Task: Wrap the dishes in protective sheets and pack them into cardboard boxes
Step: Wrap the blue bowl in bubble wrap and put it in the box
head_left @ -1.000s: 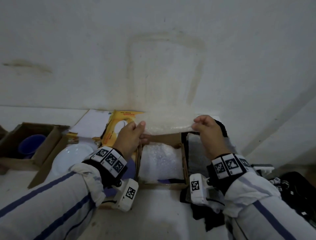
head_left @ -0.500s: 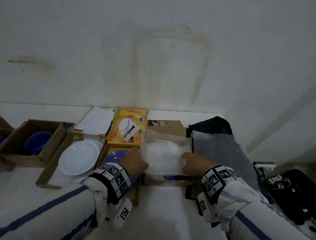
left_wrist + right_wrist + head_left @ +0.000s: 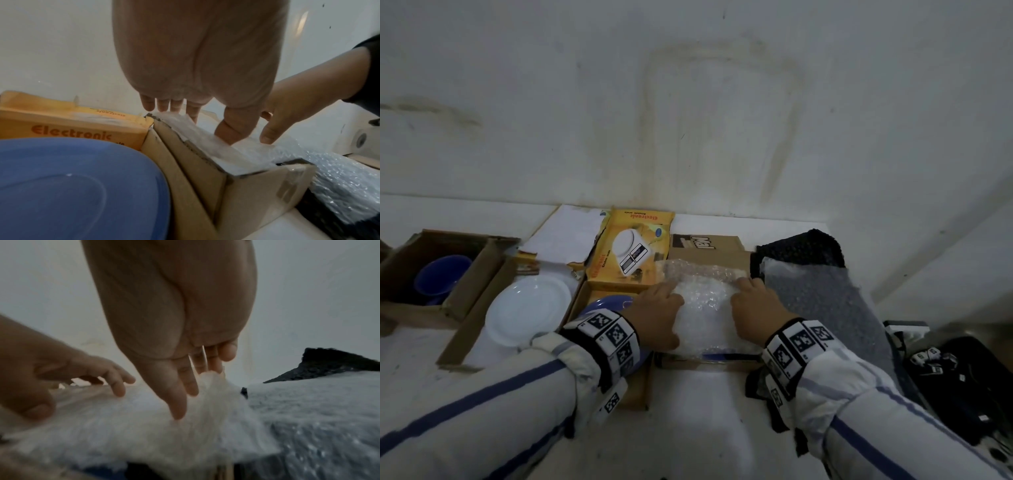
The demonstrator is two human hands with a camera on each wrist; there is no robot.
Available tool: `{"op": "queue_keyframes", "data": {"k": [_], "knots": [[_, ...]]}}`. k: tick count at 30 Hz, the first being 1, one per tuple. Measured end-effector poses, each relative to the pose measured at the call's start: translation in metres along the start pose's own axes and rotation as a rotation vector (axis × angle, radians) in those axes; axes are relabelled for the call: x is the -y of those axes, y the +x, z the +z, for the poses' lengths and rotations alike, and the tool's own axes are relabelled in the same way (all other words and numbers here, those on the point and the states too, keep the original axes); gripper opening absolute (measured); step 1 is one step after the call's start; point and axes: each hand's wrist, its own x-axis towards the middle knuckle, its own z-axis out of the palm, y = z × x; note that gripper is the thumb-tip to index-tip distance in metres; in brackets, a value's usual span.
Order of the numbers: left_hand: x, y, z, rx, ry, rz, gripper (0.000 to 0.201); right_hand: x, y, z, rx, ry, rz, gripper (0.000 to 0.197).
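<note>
Wall (image 3: 551, 85): off-white, scuffed, bearing a faint brownish arch-shaped stain (image 3: 722, 113) and a dark smear at left. Surface (image 3: 705, 421): white, matte. Lighting: dim, even.

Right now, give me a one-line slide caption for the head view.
Both hands, left hand and right hand, press a bubble wrap sheet flat into the open cardboard box.

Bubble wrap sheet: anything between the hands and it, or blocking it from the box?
Nothing visible. Left hand and right hand press directly on the bubble wrap sheet, already lying in the open cardboard box.
</note>
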Motion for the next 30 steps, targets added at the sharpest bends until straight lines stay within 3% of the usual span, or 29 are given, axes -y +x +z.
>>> {"op": "queue_keyframes", "data": {"k": [4,8,12,15,21,23,25,27,30], "knots": [[-0.004,0.017,0.009,0.069,0.134,-0.011,0.079,0.005,0.011,0.016,0.074,0.094,-0.016,0.047],[-0.008,0.031,0.016,0.026,0.236,0.005,0.082,0.005,0.034,0.031,0.173,0.235,0.089,0.087],[-0.007,0.039,0.012,0.049,0.293,0.024,0.108,0.004,0.048,0.032,0.288,0.256,0.108,0.109],[-0.006,0.044,0.007,0.100,0.376,0.038,0.120,0.003,0.052,0.025,0.318,0.168,0.099,0.105],[-0.004,0.044,0.009,0.105,0.361,0.044,0.117,0.006,0.051,0.017,0.351,0.129,0.061,0.102],[-0.003,0.042,0.009,0.073,0.355,0.060,0.116,-0.002,0.042,0.001,0.355,0.103,-0.010,0.081],[-0.003,0.039,0.008,0.019,0.378,0.070,0.115,-0.011,0.033,-0.011,0.268,0.014,-0.087,0.052],[-0.005,0.036,0.005,-0.007,0.412,0.086,0.113,-0.016,0.025,-0.011,0.202,-0.124,-0.128,0.056],[-0.007,0.034,-0.003,0.056,0.416,0.090,0.107,-0.016,0.014,0.000,0.229,-0.266,-0.156,0.078]]}}
